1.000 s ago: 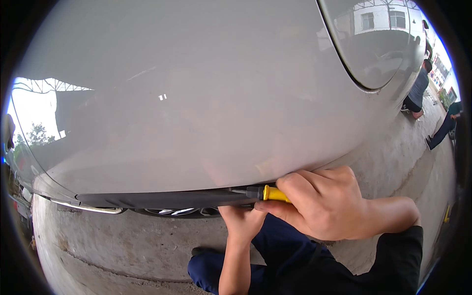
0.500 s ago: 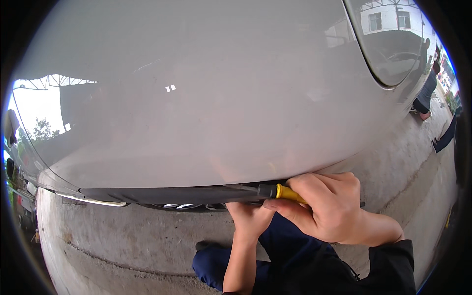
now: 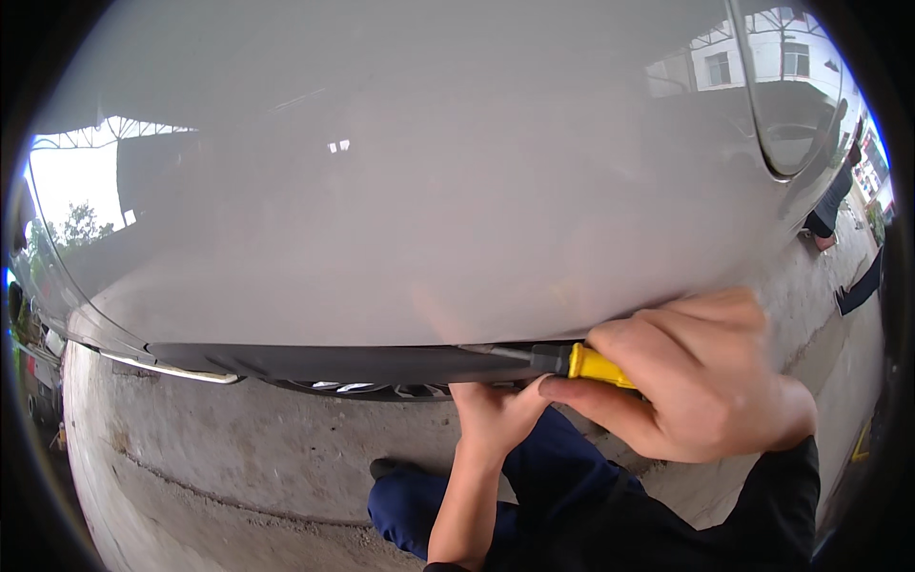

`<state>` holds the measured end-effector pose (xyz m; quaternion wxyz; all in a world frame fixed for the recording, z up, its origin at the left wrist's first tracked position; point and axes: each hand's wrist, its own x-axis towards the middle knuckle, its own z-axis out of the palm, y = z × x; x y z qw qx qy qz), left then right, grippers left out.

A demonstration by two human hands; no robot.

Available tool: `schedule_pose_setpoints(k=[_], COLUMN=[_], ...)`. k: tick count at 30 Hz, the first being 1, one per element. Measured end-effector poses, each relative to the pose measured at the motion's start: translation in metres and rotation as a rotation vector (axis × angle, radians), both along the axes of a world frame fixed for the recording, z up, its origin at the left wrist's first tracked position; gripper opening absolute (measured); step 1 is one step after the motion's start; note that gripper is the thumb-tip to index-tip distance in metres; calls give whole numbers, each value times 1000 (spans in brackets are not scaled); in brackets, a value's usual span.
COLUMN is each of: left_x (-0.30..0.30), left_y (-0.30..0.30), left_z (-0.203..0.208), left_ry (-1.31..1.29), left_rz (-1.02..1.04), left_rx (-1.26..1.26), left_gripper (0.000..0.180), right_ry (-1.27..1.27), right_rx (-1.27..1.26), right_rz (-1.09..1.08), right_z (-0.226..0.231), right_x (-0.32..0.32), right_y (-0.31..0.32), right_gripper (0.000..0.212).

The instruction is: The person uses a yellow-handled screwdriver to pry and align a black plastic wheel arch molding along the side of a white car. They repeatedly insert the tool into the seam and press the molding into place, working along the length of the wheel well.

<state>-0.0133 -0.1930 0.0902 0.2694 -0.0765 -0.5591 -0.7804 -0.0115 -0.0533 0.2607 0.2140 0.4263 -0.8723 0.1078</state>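
Note:
My right hand [image 3: 701,381] is closed around the yellow handle of a screwdriver [image 3: 599,365], with its thumb along the near side. The metal shaft points left, its tip at the gap between the glossy grey car body panel [image 3: 429,210] and the black trim strip [image 3: 362,364] along the panel's lower edge. My left hand [image 3: 491,419] comes up from below and grips the strip's underside. Its fingers are hidden behind the strip, while its thumb stretches right, close to my right thumb.
Cracked concrete floor [image 3: 229,458] lies below the car. My bent leg in dark blue trousers [image 3: 410,500] is under my arms. Another person [image 3: 831,205] is low to the ground at the far right, near another dark-trousered leg [image 3: 863,286].
My right hand and the screwdriver have shifted right and slightly up, the hand blurred at its back. More of the shaft shows now. My left hand stays at the strip.

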Motion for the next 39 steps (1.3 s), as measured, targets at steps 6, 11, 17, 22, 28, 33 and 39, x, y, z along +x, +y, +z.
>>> schedule_pose_setpoints(k=[6,11,17,22,28,33,39], left_x=[3,-3,0,-2,-1,-2,-1], left_y=[-6,2,-12,-6,-8,-5,-8], left_z=[1,6,6,15,14,12,7], left_ry=[-32,51,19,45,34,50,48], left_rz=[-5,-44,-24,-25,-29,-8,6], left_rx=[9,-5,-15,-40,-65,-55,-154], left_gripper=[31,30,24,22,21,23,26], right_ry=[4,60,-193,-203,-43,40,-43], right_rx=[85,203,143,-28,-148,-196,-61], right_rz=[45,-3,-48,-109,-29,-50,-122], right_z=[19,51,38,13,-20,-30,-12], right_x=[-3,7,8,20,6,3,9], right_y=[-10,-28,-24,-12,-3,-4,-10], right_gripper=[34,33,28,26,29,29,28])
